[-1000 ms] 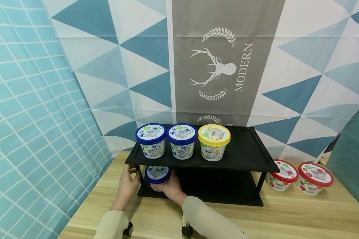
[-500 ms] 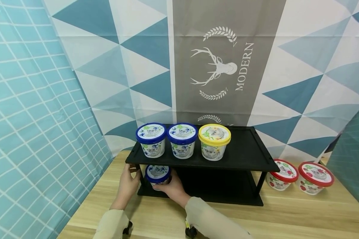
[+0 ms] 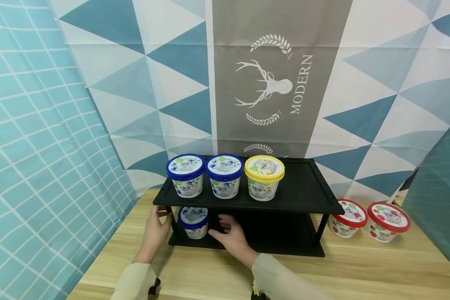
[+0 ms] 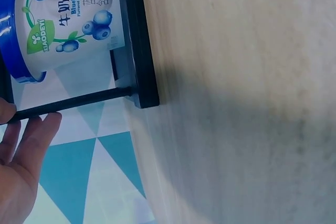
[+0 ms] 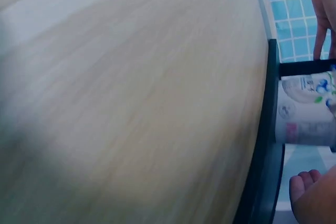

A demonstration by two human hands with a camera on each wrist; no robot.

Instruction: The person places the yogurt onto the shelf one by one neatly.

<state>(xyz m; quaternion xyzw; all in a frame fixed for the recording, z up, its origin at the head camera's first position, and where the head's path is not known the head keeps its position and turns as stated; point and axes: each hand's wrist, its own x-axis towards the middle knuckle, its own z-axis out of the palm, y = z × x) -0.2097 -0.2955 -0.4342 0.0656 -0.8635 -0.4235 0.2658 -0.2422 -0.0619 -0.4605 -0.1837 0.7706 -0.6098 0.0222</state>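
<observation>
A blue-lidded tub (image 3: 194, 225) with blueberries printed on it stands upright on the lower tier of a black two-tier rack (image 3: 303, 187), at its left end. My right hand (image 3: 234, 239) is just right of this tub, apart from it, fingers spread and holding nothing. At the rack's left front upright, my left hand (image 3: 155, 231) grips the post just under the upper tier. The left wrist view shows thumb and fingers on either side of that post (image 4: 79, 99). On the upper tier two blue-lidded tubs (image 3: 187, 177) and a yellow-lidded tub (image 3: 264, 179) stand in a row.
Right of the rack, two red-lidded tubs (image 3: 388, 223) stand on the wooden table (image 3: 202, 275). A patterned cloth (image 3: 262, 83) hangs behind, and a blue tile-patterned curtain (image 3: 33, 146) borders the left side. The upper tier overhangs the lower one closely.
My right hand has let go of the blue-lidded tub on the lower tier and drawn away to the right. The tub stays there; my left hand keeps its hold on the post.
</observation>
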